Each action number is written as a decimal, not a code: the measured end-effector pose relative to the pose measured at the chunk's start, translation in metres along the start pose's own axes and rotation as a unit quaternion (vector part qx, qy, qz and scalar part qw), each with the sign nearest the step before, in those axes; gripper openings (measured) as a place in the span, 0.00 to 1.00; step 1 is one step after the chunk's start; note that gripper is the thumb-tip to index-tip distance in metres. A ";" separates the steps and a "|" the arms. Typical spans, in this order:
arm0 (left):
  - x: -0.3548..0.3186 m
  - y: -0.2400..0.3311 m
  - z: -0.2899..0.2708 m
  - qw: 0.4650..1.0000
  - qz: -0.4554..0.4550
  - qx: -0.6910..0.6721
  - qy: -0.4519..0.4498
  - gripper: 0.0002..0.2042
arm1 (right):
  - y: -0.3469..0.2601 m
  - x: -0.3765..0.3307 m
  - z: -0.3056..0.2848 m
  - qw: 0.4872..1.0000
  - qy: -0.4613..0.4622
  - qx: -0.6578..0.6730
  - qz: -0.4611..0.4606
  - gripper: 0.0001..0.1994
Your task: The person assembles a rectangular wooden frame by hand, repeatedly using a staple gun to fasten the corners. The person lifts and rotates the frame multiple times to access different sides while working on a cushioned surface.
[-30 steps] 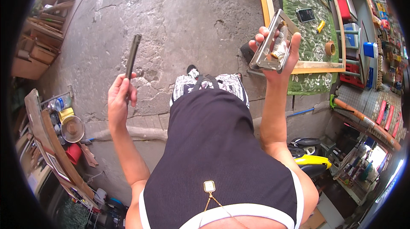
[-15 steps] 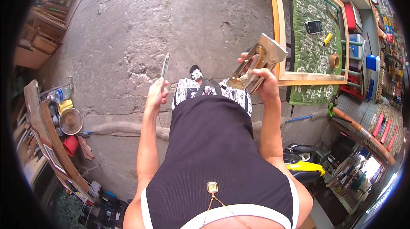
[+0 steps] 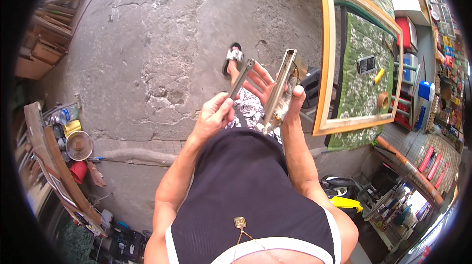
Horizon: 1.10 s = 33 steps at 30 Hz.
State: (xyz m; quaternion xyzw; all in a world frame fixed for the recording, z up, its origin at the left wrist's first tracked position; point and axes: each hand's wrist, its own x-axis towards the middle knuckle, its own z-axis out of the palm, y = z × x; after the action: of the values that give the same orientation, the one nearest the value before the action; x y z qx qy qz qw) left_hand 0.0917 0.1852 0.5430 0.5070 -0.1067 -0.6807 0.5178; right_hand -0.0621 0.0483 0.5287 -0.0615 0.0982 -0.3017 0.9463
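My left hand point(image 3: 214, 115) pinches a narrow metal rail point(image 3: 242, 80), which slants up and right from the fingers. Close beside it, my right hand point(image 3: 293, 112) supports a metal staple gun point(image 3: 280, 89), its long open channel facing up. The thumb rests along the gun's right side while the other fingers stretch out behind it. The rail's far end is near those fingertips; the two metal parts are apart. Both hands are in front of my dark top, above my patterned trousers. The palm side of the grip is partly hidden.
At the right, a wooden frame point(image 3: 322, 42) leans over a green floral cloth point(image 3: 356, 106) bearing a phone point(image 3: 366, 64), a yellow tool point(image 3: 379, 76) and a tape roll point(image 3: 382, 99). Scrap wood point(image 3: 51, 47) is piled far left. A clear round tub point(image 3: 79, 146) stands lower left.
My left hand has moved right with the rail, toward the staple gun. My right hand has come left and turned the gun so its channel shows. One foot has stepped forward.
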 end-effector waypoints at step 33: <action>0.761 -0.236 -0.546 0.750 -0.039 0.573 0.328 0.20 | 0.141 0.282 -0.363 0.894 0.448 -0.013 0.003 0.16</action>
State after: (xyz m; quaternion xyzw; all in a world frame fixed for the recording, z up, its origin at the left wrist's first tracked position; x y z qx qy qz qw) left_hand 0.4266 -0.1220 -0.3097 0.9046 -0.2805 -0.3029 0.1066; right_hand 0.1610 -0.0230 0.1088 0.0680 0.5160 -0.2933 0.8020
